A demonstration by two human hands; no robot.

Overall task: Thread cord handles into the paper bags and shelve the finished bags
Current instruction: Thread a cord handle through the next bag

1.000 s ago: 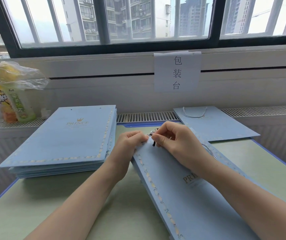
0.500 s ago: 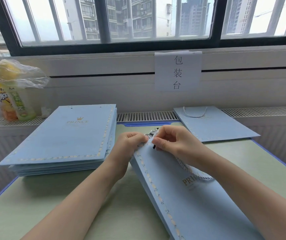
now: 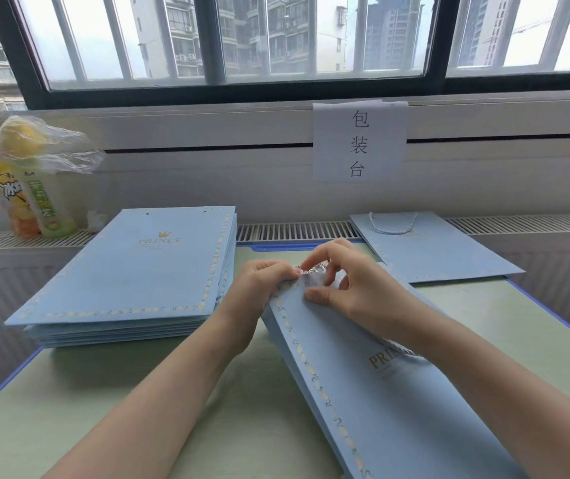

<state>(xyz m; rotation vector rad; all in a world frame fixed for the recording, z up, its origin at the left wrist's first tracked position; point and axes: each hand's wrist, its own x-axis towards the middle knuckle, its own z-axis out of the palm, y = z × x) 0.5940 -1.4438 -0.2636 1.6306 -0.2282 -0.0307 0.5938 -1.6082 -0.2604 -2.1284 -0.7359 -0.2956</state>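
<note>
A flat light-blue paper bag (image 3: 373, 392) lies slanted on the green table, its top edge pointing away from me. My left hand (image 3: 259, 288) grips the bag's top left corner. My right hand (image 3: 349, 281) pinches a silvery-white cord (image 3: 311, 269) at that top edge, fingers curled. More of the cord runs under my right wrist near the gold lettering. A stack of flat blue bags (image 3: 131, 271) sits at the left. One bag with a threaded white cord handle (image 3: 428, 250) lies at the back right.
Drink bottles under a plastic bag (image 3: 28, 188) stand on the radiator ledge at far left. A paper sign (image 3: 359, 140) hangs on the wall below the window. The table's blue edge (image 3: 560, 326) runs along the right side.
My right hand has shifted slightly toward the far edge and its fingers have regripped the cord at the bag's top. The left hand stays on the corner.
</note>
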